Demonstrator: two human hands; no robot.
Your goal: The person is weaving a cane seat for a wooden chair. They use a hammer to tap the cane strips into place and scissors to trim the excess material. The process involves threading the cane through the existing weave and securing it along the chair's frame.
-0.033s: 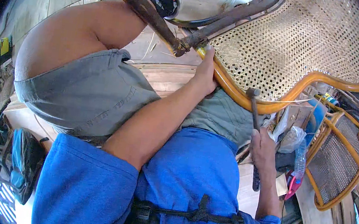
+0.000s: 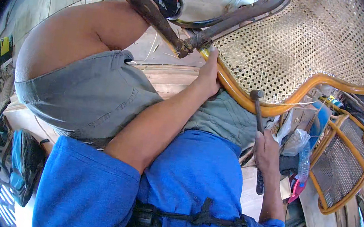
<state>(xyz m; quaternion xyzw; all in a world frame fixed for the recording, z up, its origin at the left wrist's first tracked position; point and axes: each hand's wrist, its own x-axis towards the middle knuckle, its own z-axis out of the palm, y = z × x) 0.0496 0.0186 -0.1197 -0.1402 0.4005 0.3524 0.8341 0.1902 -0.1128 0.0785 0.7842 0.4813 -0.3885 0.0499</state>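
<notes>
Across my lap rests a rattan chair frame (image 2: 238, 94) of glossy orange-brown cane, curved along its near edge, with a woven cane panel (image 2: 298, 41) inside it. My left hand (image 2: 209, 75) is closed round the rim near a wrapped joint (image 2: 192, 44), where darker poles meet. In my right hand (image 2: 267, 151) is a hammer (image 2: 260, 118), gripped partway along its handle. Its head is at the inner edge of the rim, where the weave ends; whether it touches cannot be told. A thin pale cane strand (image 2: 297, 103) sticks out to the right of the head.
A second woven rattan piece (image 2: 343, 158) leans at the right. Nearer stand a plastic bottle (image 2: 303, 165), a clear plastic bag (image 2: 296, 142) and a pink item (image 2: 297, 189). A black and blue bag (image 2: 23, 167) lies at the left. Cane scraps (image 2: 154, 45) litter the wooden floor.
</notes>
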